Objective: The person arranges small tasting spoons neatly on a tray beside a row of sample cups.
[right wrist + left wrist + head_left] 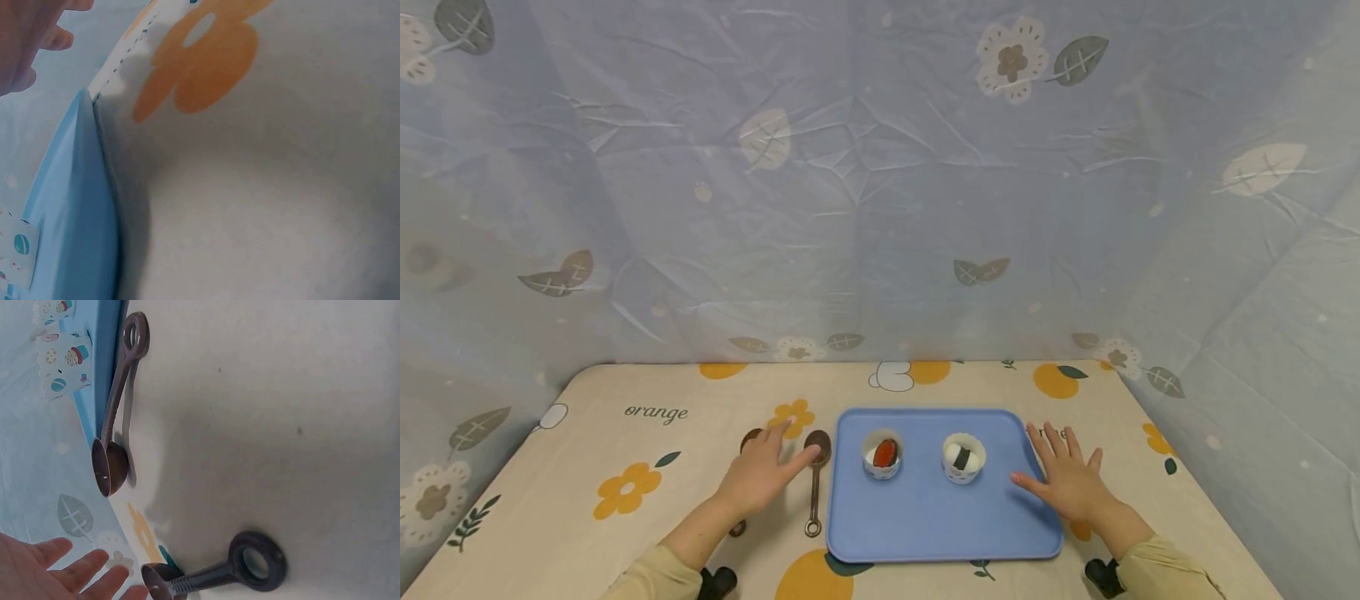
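Observation:
My left hand (758, 477) is spread above two brown spoons with round bowls and ringed handle ends. It partly covers the left spoon (738, 528) in the head view; the right spoon (816, 483) lies beside the tray. In the left wrist view, the fingertips (94, 565) appear near one spoon's bowl (159, 581). Over the right edge of a blue tray (940, 529), my right hand (1069, 482) has its fingers spread and holds nothing. Two small printed paper cups stand on the tray. The left cup (882, 472) contains a red piece (885, 453); the right cup (960, 476) has white pieces with a dark band.
A cream cloth (685, 454) printed with orange flowers and fruit covers the table. Behind it and along both sides hang pale blue-grey curtains (850, 233) with leaf and flower prints. The tray's raised rim (94, 206) shows close up in the right wrist view.

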Demonstrator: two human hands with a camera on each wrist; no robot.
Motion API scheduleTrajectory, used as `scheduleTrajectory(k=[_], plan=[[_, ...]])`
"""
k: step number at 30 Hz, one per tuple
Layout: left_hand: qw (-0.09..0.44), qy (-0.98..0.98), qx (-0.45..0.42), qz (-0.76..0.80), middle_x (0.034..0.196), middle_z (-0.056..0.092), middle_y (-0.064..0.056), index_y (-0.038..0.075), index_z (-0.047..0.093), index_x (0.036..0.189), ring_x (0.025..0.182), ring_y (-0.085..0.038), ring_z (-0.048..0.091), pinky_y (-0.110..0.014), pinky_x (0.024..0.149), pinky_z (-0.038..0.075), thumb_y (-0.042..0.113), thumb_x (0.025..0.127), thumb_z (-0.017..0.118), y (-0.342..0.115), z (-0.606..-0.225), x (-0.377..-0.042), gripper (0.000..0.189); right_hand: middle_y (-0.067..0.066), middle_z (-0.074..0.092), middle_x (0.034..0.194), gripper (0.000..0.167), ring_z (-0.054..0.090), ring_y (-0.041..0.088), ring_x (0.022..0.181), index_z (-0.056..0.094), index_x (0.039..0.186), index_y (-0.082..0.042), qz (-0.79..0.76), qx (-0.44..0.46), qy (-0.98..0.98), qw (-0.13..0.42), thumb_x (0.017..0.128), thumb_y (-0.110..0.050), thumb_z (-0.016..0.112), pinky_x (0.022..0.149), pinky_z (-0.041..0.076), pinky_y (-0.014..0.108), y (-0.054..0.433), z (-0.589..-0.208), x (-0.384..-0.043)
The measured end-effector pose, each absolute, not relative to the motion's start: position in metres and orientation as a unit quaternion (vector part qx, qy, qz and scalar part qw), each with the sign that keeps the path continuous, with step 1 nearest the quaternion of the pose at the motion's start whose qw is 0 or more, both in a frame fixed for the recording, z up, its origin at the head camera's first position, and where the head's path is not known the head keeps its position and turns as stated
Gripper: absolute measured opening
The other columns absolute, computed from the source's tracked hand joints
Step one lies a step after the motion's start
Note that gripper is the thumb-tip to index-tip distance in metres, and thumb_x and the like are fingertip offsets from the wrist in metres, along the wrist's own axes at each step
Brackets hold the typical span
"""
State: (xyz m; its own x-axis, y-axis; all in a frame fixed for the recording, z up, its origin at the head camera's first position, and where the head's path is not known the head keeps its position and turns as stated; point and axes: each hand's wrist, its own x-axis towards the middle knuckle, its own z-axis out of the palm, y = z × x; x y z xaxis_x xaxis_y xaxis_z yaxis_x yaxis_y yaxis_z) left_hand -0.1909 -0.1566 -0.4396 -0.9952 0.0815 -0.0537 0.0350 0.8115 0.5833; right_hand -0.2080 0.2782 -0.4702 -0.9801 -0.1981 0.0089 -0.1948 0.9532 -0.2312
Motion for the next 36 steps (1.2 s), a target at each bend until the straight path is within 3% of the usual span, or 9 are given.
scheduleTrajectory(k=[7,16,27,28,30,33,35,36], plan=[[0.066,0.929,0.016,0.365,0.141,0.039,-0.028,-0.004,0.031,0.142,0.131,-0.046,0.033,-0.060,0.104,0.033,0.060,0.090,0.043,-0.154,-0.443,-0.190,0.083,0.029,0.025,0.148,0.088,0.018,0.051,0.136,0.027,0.145,-0.002,-0.108,-0.112,0.988,-0.002,0.084,-0.059,0.054,0.100,0.008,0.078,0.278,-0.476,-0.209],[0.079,0.920,0.003,0.385,0.135,0.045,-0.030,-0.007,0.035,0.138,0.124,-0.046,0.043,-0.059,0.098,0.039,0.059,0.091,0.043,-0.149,-0.442,-0.190,0.081,0.028,0.025,0.149,0.085,0.020,0.048,0.137,0.031,0.144,-0.001,-0.117,-0.137,0.984,0.003,0.085,-0.058,0.055,0.105,0.012,0.072,0.275,-0.482,-0.207],[0.097,0.908,-0.026,0.407,0.127,0.052,-0.030,-0.011,0.041,0.132,0.115,-0.043,0.052,-0.054,0.094,0.045,0.060,0.092,0.037,-0.148,-0.447,-0.193,0.081,0.026,0.021,0.151,0.101,0.018,0.045,0.139,0.027,0.144,0.005,-0.110,-0.135,0.984,0.050,0.078,-0.068,0.055,0.107,0.010,0.071,0.274,-0.488,-0.207],[0.097,0.907,-0.033,0.409,0.122,0.055,-0.028,-0.010,0.044,0.129,0.111,-0.041,0.055,-0.051,0.091,0.047,0.060,0.092,0.037,-0.148,-0.447,-0.193,0.079,0.026,0.021,0.151,0.103,0.018,0.045,0.139,0.027,0.144,0.005,-0.107,-0.134,0.984,0.054,0.078,-0.068,0.055,0.107,0.010,0.070,0.274,-0.488,-0.207],[0.102,0.899,-0.048,0.422,0.097,0.064,-0.020,-0.008,0.054,0.115,0.087,-0.030,0.062,-0.041,0.075,0.052,0.057,0.093,0.040,-0.147,-0.448,-0.194,0.070,0.026,0.021,0.151,0.105,0.017,0.044,0.140,0.025,0.144,0.006,-0.104,-0.132,0.984,0.059,0.077,-0.070,0.055,0.107,0.010,0.070,0.275,-0.489,-0.208],[0.110,0.887,-0.071,0.442,0.062,0.052,-0.002,-0.002,0.059,0.086,0.055,-0.013,0.046,-0.025,0.052,0.042,0.047,0.093,0.047,-0.145,-0.449,-0.195,0.051,0.026,0.022,0.151,0.107,0.017,0.044,0.140,0.025,0.143,0.007,-0.102,-0.133,0.984,0.061,0.076,-0.070,0.056,0.107,0.010,0.070,0.275,-0.490,-0.208],[0.115,0.879,-0.081,0.455,0.055,0.046,0.000,0.000,0.057,0.079,0.049,-0.010,0.040,-0.021,0.047,0.038,0.039,0.092,0.052,-0.144,-0.450,-0.194,0.042,0.026,0.022,0.151,0.107,0.018,0.044,0.140,0.025,0.143,0.007,-0.102,-0.134,0.984,0.059,0.076,-0.069,0.056,0.107,0.011,0.070,0.275,-0.490,-0.208],[0.115,0.879,-0.081,0.455,0.056,0.048,-0.001,-0.001,0.057,0.079,0.049,-0.009,0.043,-0.021,0.047,0.041,0.036,0.092,0.054,-0.144,-0.450,-0.193,0.039,0.026,0.023,0.151,0.107,0.018,0.044,0.139,0.025,0.143,0.008,-0.101,-0.135,0.984,0.058,0.076,-0.069,0.056,0.107,0.011,0.070,0.275,-0.490,-0.208]])
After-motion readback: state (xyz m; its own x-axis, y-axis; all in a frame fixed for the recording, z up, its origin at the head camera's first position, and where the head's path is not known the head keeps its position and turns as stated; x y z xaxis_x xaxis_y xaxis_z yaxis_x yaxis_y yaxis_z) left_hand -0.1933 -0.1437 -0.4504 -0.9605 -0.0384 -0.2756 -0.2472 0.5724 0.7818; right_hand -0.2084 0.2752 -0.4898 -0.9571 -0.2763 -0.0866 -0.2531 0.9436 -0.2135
